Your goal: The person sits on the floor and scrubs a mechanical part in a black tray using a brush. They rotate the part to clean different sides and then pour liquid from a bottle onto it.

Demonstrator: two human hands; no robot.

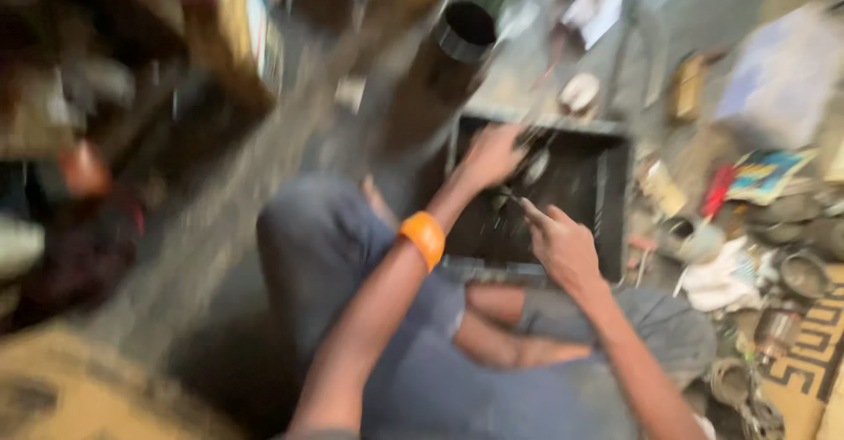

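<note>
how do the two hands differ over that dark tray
The left hand reaches farther into the dark tray, by something round and pale, too blurred to name; the right hand sits nearer its front edge. The left wrist wears an orange band; the right wrist is bare. The right hand points a finger forward; the left hand's fingers curl downward. Both are bare and over the tray.

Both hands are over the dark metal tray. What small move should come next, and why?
Probably the left hand should lift the small round metal piece it reaches for, clear of the tray. The right hand already points a thin tool at that spot, so the two seem meant to meet. The picture is blurred, so the grip itself cannot be judged.
</note>
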